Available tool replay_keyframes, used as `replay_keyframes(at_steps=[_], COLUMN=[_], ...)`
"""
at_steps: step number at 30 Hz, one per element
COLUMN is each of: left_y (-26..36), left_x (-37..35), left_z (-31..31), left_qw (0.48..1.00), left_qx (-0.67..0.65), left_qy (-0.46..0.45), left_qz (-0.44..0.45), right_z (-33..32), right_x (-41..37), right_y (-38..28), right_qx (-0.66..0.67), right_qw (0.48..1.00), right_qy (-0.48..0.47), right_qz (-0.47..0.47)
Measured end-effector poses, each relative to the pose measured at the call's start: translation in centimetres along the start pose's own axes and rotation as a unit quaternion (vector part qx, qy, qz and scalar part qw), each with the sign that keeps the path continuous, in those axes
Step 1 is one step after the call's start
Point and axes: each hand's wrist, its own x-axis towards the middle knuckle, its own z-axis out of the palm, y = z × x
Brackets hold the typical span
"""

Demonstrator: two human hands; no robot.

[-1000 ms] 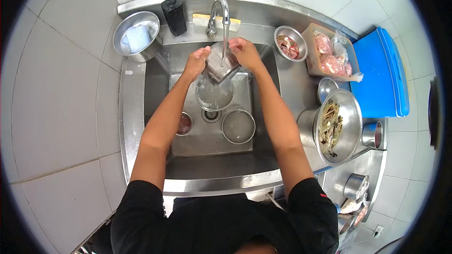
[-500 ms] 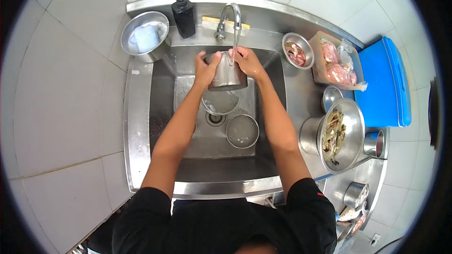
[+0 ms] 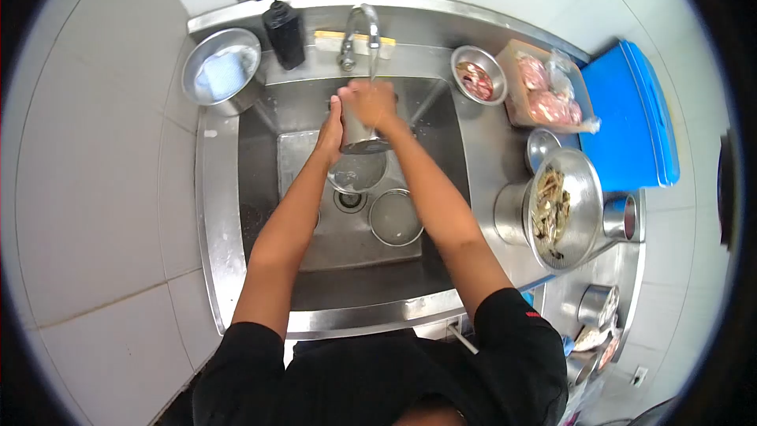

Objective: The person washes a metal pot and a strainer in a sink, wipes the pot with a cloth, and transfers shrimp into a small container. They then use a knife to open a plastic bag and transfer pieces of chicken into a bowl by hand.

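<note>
A stainless steel pot [image 3: 359, 136] is tilted over the back of the sink, under the running tap [image 3: 364, 28]. My left hand [image 3: 332, 132] grips its left side, thumb upward. Across the pot's upper part lies my right hand [image 3: 371, 102], blurred, its fingers partly hidden; whether they hold anything does not show. Just below the pot, a round metal bowl [image 3: 359, 173] with water in it sits in the sink [image 3: 347, 256]. Another round metal container [image 3: 397, 218] stands to its right, beside the drain [image 3: 350, 201].
Left of the sink stand a metal pot [image 3: 236, 101] with a cloth and a black pump bottle [image 3: 285, 35]. On the right are a bowl of meat [image 3: 479, 81], a tub of bagged meat [image 3: 540, 95], a blue box [image 3: 627, 122] and a colander [image 3: 579, 221] holding food pieces.
My right hand has left the pot's right side and moved left across its upper part, near my left hand. My left hand stays on the pot. The whole view has shifted slightly.
</note>
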Motion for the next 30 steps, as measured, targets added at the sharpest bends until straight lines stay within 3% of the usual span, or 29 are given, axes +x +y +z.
replay_keyframes(at_steps=[2, 3, 5, 6, 7, 9, 10, 11, 12, 15, 16, 17, 18, 20, 21, 23, 25, 27, 29, 30], left_y=[1.4, 0.7, -0.2, 0.0, 1.7, 2.1, 1.9, 1.8, 2.3, 0.6, 1.3, 1.7, 0.5, 0.3, 0.9, 0.5, 0.1, 0.2, 0.4, 0.7], left_x=[-1.9, -1.5, -1.3, -1.9, -3.3, -4.1, -4.7, -5.4, -6.7, -5.1, -4.8, -4.8, -2.4, -0.2, 0.3, -0.6, -3.9, -6.7, -7.5, -7.3], left_z=[2.9, 3.3, 2.7, 2.7, 3.0, 1.8, 1.9, 2.0, 3.1, 2.7, 2.9, 3.0, 1.3, -0.3, -1.2, -0.4, 1.3, 2.9, 4.0, 3.9], left_qw=[0.969, 0.968, 0.919, 0.885, 0.926, 0.997, 0.998, 0.982, 0.971, 0.969, 0.970, 0.993, 0.995, 0.996, 0.983, 0.915, 0.801, 0.659, 0.591, 0.607], left_qx=[0.185, 0.189, 0.263, 0.311, 0.289, 0.069, -0.053, -0.173, -0.215, -0.227, -0.218, -0.119, -0.090, 0.062, 0.180, 0.324, 0.418, 0.535, 0.585, 0.587], left_qy=[0.135, 0.137, 0.204, 0.239, 0.192, 0.044, -0.017, -0.076, -0.098, -0.092, -0.108, -0.003, -0.028, 0.015, 0.017, 0.064, 0.160, 0.227, 0.225, 0.203], left_qz=[0.094, 0.097, 0.211, 0.250, 0.149, 0.015, 0.017, 0.005, 0.023, 0.019, 0.006, -0.024, -0.035, -0.068, 0.023, 0.230, 0.397, 0.477, 0.508, 0.497], right_z=[1.8, 1.5, 1.0, 0.2, -0.5, -1.0, -0.9, -0.8, -0.7, 0.2, 0.0, -0.3, -0.8, -0.9, -0.7, 0.8, 1.3, -0.2, -0.9, -0.8], right_x=[0.3, 0.3, 0.1, 0.1, 0.0, -0.5, -0.9, -1.2, -1.4, -2.2, -2.3, -2.3, -2.3, -1.8, -1.3, -0.2, 0.4, 0.1, -0.3, -0.5], right_y=[-1.1, -1.3, -1.8, -0.8, 0.7, 3.5, 4.8, 5.9, 6.3, 6.9, 6.3, 5.9, 5.0, 2.2, 1.0, -0.8, -1.5, -2.6, -2.8, -2.7], right_qx=[-0.092, -0.093, -0.094, 0.011, 0.114, 0.262, 0.309, 0.482, 0.637, 0.637, 0.517, 0.415, 0.306, 0.144, 0.080, 0.020, 0.058, 0.116, 0.137, 0.147], right_qw=[0.995, 0.995, 0.994, 1.000, 0.993, 0.959, 0.943, 0.860, 0.742, 0.740, 0.842, 0.902, 0.949, 0.988, 0.995, 0.997, 0.991, 0.979, 0.972, 0.972], right_qy=[-0.013, -0.001, 0.023, 0.001, -0.022, -0.046, -0.054, -0.059, -0.059, -0.018, 0.009, -0.001, -0.002, 0.008, -0.001, -0.006, 0.007, 0.012, 0.023, 0.055], right_qz=[-0.033, -0.041, -0.057, -0.009, 0.031, 0.095, 0.114, 0.159, 0.198, 0.214, 0.154, 0.118, 0.082, 0.049, 0.053, 0.074, 0.123, 0.164, 0.190, 0.177])
